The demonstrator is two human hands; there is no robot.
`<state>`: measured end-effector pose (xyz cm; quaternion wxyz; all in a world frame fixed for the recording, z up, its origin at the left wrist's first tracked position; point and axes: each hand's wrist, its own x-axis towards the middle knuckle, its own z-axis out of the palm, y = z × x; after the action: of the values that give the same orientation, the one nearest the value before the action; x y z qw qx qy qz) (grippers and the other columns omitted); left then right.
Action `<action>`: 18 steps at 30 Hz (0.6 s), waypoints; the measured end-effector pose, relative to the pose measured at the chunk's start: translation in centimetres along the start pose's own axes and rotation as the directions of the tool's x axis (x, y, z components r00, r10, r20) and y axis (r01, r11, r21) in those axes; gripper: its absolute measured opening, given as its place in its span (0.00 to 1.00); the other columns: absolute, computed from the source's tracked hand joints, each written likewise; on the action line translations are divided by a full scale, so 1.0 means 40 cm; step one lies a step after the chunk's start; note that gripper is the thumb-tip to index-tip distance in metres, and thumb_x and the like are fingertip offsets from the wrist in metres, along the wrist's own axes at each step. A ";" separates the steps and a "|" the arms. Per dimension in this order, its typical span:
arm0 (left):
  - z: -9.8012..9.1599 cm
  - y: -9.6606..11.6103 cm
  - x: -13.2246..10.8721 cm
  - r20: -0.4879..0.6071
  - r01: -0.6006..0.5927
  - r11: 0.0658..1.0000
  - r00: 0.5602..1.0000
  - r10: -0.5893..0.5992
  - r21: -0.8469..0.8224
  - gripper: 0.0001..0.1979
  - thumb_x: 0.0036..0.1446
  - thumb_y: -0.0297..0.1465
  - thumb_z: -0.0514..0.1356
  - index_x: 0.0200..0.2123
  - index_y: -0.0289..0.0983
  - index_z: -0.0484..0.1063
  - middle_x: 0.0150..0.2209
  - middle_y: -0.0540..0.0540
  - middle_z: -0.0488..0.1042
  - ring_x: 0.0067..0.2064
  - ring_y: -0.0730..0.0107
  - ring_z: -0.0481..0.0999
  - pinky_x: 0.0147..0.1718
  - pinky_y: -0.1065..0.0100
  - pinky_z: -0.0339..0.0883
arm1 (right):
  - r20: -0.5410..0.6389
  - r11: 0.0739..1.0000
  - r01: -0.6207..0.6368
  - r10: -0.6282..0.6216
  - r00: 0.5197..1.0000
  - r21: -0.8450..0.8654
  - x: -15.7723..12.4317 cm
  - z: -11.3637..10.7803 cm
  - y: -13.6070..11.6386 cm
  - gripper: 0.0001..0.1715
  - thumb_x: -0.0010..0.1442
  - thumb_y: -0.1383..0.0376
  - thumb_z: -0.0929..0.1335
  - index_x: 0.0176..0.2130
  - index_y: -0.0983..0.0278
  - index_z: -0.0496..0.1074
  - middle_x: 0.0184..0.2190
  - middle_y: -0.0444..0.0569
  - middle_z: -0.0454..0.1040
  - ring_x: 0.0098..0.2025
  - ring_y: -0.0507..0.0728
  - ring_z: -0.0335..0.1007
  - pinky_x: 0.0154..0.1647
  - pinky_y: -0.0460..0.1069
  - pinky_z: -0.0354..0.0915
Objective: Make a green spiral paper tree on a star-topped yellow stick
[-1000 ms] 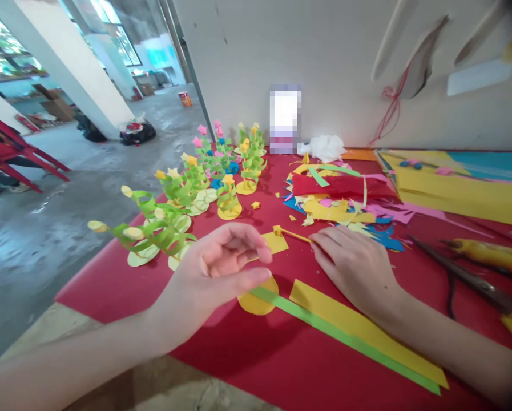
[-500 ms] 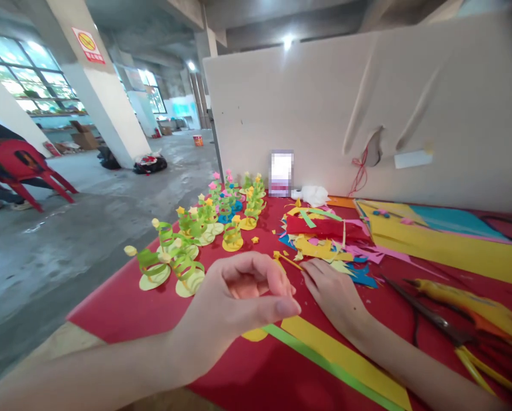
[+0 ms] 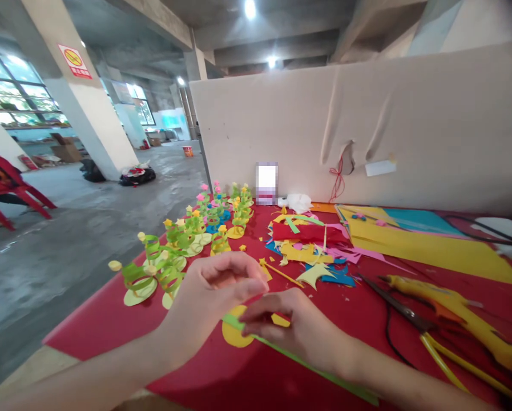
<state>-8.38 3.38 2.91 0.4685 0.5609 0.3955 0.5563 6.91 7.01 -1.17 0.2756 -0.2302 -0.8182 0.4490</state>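
Note:
My left hand (image 3: pixel 224 291) is raised over the table, its thumb and fingers pinched together; whatever is between the fingertips is too small to make out. Close on its right, my right hand (image 3: pixel 301 328) has its thumb and forefinger closing round a long green paper strip (image 3: pixel 281 349) near one end. That end lies over a round yellow paper disc (image 3: pixel 235 337). A bit of yellow paper (image 3: pixel 280 321) shows between the right fingers. Just beyond the hands lies a thin yellow stick with a star at its tip (image 3: pixel 283 273).
Finished paper spirals with stars on round bases (image 3: pixel 140 291) stand in rows at left. Paper scraps (image 3: pixel 311 251) are heaped beyond my hands. To the right lie scissors (image 3: pixel 414 319), a yellow glue gun (image 3: pixel 444 302) and large paper sheets (image 3: pixel 427 251). The table's left edge borders the floor.
My right hand has come back from beside the yellow stick to the green strip, close to my left hand. My left hand keeps its pinch. The view has shifted to the right.

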 end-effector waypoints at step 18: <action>-0.018 -0.057 0.054 0.027 0.103 0.994 0.994 -0.103 -0.019 0.05 0.57 0.29 0.57 0.29 0.37 0.66 0.27 0.51 0.68 0.28 0.77 0.65 0.31 0.72 0.61 | -0.545 0.971 0.144 -0.017 0.838 0.191 -0.033 -0.242 -0.096 0.08 0.57 0.65 0.67 0.35 0.56 0.76 0.27 0.43 0.77 0.25 0.50 0.72 0.26 0.44 0.70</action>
<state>-8.79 6.08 1.20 0.5073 0.5421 0.4121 0.5281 13.75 10.19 6.12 0.5376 -0.2798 -0.6603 0.4435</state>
